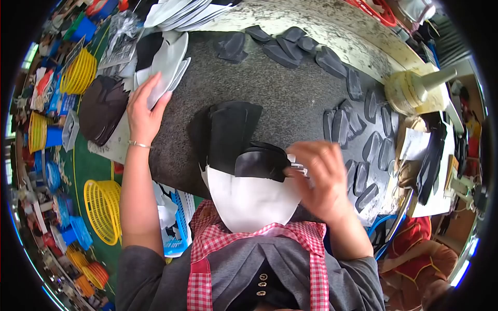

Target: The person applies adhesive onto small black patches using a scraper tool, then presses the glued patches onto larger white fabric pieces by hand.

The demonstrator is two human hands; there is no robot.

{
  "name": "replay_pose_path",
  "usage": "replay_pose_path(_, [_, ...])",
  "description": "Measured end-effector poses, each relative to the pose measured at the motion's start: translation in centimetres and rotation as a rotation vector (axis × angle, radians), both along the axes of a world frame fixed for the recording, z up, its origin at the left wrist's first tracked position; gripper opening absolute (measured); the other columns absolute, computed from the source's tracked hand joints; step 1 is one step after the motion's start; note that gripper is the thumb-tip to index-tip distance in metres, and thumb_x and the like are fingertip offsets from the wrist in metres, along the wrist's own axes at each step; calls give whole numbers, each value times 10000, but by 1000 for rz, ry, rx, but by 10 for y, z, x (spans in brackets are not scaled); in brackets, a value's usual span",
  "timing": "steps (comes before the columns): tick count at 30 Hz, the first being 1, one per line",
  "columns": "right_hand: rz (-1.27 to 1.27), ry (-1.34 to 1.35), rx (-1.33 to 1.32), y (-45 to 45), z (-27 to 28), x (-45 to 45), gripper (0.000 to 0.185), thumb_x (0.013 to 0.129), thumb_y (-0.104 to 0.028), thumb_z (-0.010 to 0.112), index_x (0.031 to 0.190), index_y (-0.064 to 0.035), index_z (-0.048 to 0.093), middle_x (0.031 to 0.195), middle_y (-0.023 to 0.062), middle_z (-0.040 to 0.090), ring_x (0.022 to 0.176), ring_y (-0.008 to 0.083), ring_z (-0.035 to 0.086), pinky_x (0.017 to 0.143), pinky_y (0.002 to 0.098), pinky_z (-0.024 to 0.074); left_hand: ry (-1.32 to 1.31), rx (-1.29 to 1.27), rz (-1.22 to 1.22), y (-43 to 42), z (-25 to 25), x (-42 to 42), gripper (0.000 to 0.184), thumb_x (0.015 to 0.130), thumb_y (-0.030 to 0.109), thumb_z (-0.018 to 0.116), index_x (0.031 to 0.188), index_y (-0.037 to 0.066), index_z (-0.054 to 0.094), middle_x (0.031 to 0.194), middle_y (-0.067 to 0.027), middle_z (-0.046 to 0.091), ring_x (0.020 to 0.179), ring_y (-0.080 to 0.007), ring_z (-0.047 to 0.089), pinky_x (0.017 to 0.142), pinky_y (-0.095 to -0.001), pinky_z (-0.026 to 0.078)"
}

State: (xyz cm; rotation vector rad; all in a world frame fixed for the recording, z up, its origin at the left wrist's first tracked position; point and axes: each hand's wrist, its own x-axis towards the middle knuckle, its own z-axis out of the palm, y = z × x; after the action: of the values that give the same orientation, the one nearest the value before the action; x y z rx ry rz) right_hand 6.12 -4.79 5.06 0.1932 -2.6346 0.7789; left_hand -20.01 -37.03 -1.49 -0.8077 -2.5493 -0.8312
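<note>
My left hand (145,111) is at the upper left, its thumb and fingers on either side of a white curved piece (168,65) from a fanned pile of similar ones. Motion blurs my right hand (321,179), bent at the right edge of a small pile of black curved pieces (259,161). Something small and shiny (300,168) shows by its fingertips, too unclear to name. Those black pieces lie over larger black sheet pieces (233,132) and a big white rounded piece (254,202), which reaches down to my checked apron (202,254).
Several small dark curved pieces (332,61) lie along the back and right of the dark worktop (207,67). A stained container (407,92) stands at the right. Brown pieces (102,110) are stacked at left, near yellow baskets (101,210). Another person (420,259) sits lower right.
</note>
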Motion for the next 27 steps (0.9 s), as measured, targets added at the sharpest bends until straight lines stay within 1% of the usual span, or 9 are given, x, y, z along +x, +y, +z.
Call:
replay_pose_path(4, [-287, -146, 205, 48, -7, 12, 342, 786, -31, 794, 1118, -37, 715, 1075, 108, 716, 1007, 331, 638, 890, 444, 533, 130, -147, -109, 21, 18, 42, 415, 743, 3, 761, 1116, 178, 809, 941, -37, 685, 867, -285, 639, 804, -413, 505])
replay_pose_path(7, [-285, -151, 445, 60, 0, 17, 395, 783, 16, 747, 1172, -31, 700, 1074, 95, 698, 990, 305, 645, 850, 421, 546, 9, -165, -190, 36, 22, 68, 430, 772, 4, 752, 1174, 153, 792, 889, -43, 607, 854, -269, 618, 807, -407, 491])
replay_pose_path(9, [-306, -205, 457, 68, -11, 21, 391, 792, 25, 720, 1178, -32, 696, 1044, 100, 681, 992, 304, 657, 834, 422, 549, -65, 107, -114, 37, 29, 78, 412, 859, -18, 682, 1233, 126, 777, 1064, -97, 710, 991, -295, 698, 895, -411, 523])
replay_pose_path(11, [-333, -241, 448, 71, -17, 24, 380, 800, 27, 698, 1175, -36, 695, 1012, 107, 665, 992, 305, 667, 817, 422, 553, 213, 209, -150, 46, 49, 90, 401, 920, -27, 606, 1250, 124, 778, 1230, -126, 749, 1135, -310, 726, 961, -404, 540])
replay_pose_path(13, [-357, -245, 418, 72, -20, 22, 363, 808, 23, 680, 1165, -42, 697, 980, 115, 650, 989, 307, 678, 801, 422, 558, 278, 98, -343, 45, 72, 122, 340, 982, 50, 602, 1254, 148, 782, 1296, -113, 749, 1199, -298, 722, 989, -384, 550])
replay_pose_path(17, [-436, -136, 168, 78, -21, 18, 258, 856, 52, 627, 1094, -28, 688, 969, 149, 640, 854, 349, 681, 733, 421, 551, 102, -38, -797, 68, 78, 188, 276, 991, 248, 642, 1219, 196, 790, 1245, -33, 770, 1185, -228, 727, 975, -373, 545])
replay_pose_path(21, [-505, -131, 35, 75, -15, 15, 124, 928, 2, 666, 1049, -15, 683, 949, 153, 637, 745, 321, 663, 671, 375, 550, -172, -117, -926, 61, 62, 196, 340, 956, 378, 713, 1252, 224, 779, 1346, -6, 735, 1270, -190, 682, 984, -335, 522])
replay_pose_path(23, [-525, -36, 12, 75, -10, 17, 115, 965, -21, 673, 1079, -12, 683, 948, 118, 690, 721, 205, 672, 647, 319, 532, -320, -110, -931, 61, 76, 192, 394, 939, 433, 730, 1262, 211, 774, 1343, -9, 736, 1292, -196, 669, 1001, -330, 506])
replay_pose_path(27, [-462, 26, -530, 46, 14, 25, 114, 1016, -2, 649, 1120, 31, 684, 974, 76, 736, 761, 97, 663, 659, 243, 522, -539, 251, -828, 63, 83, 180, 362, 946, 327, 802, 1165, 41, 763, 1198, -136, 761, 992, -220, 766, 764, -292, 561])
